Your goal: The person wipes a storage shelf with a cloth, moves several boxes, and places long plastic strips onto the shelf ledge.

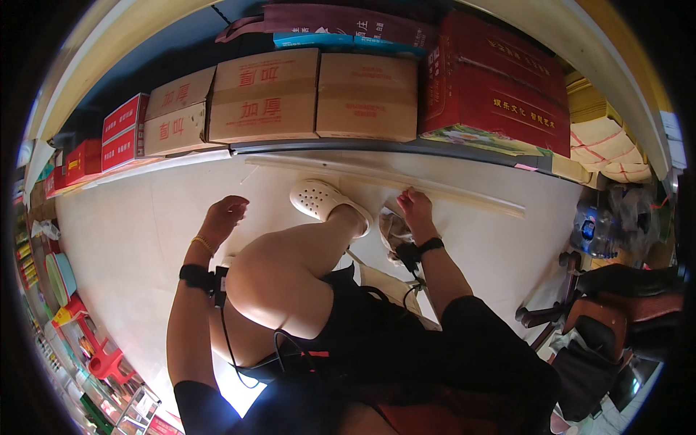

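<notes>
Left hand (223, 214) at 10 o'clock: fingers curled loosely, holding nothing, hovering over the pale floor (130, 232). Right hand (415, 206) at 1 o'clock: fingertips pinching the edge of the long white strip (435, 190) lying on the floor below the cardboard boxes (290, 94). White clog (322, 199) between the hands.

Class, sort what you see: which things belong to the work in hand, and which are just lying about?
In hand: right hand on the long pale strip; left hand beside it, seemingly empty.
Lying about: cardboard boxes, red boxes, chair, white clog.
</notes>
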Motion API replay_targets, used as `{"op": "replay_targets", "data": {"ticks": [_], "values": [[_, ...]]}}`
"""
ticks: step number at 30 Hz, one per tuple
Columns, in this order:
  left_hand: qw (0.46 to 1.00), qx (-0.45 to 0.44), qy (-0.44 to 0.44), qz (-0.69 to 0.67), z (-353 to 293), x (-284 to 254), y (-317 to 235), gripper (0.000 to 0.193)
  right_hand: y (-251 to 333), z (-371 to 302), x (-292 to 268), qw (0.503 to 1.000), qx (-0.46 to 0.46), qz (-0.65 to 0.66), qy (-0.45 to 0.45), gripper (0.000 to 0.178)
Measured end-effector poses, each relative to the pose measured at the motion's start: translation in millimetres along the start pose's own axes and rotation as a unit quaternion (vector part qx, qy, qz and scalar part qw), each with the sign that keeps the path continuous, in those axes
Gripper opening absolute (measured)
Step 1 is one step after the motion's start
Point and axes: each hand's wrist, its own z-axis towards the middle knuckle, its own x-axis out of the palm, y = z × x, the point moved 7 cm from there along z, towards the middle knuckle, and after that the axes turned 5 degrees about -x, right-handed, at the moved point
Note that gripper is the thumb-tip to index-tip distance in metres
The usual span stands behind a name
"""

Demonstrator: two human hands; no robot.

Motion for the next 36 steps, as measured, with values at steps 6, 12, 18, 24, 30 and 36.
{"op": "replay_targets", "data": {"ticks": [6,12,18,24,30,36], "values": [[0.999,-0.029,0.018,0.007,38,25,27,0.022,22,-44,18,0.994,-0.012,-0.028,0.101,0.008],[0.93,-0.23,-0.074,-0.278,49,32,69,0.074,36,-76,46,0.987,0.004,-0.011,0.158,0.008],[0.776,-0.133,-0.166,-0.593,68,12,111,0.069,23,-79,66,0.979,0.04,-0.003,0.201,0.01],[0.793,-0.102,-0.115,-0.589,61,8,86,0.035,13,-76,62,0.975,0.07,-0.004,0.211,0.013],[0.851,-0.146,-0.036,-0.503,56,33,49,0.016,16,-53,42,0.979,0.024,0.122,0.159,0.015],[0.827,-0.145,-0.005,-0.544,72,51,68,0.021,12,-51,29,0.987,0.02,0.102,0.122,0.013]]}}
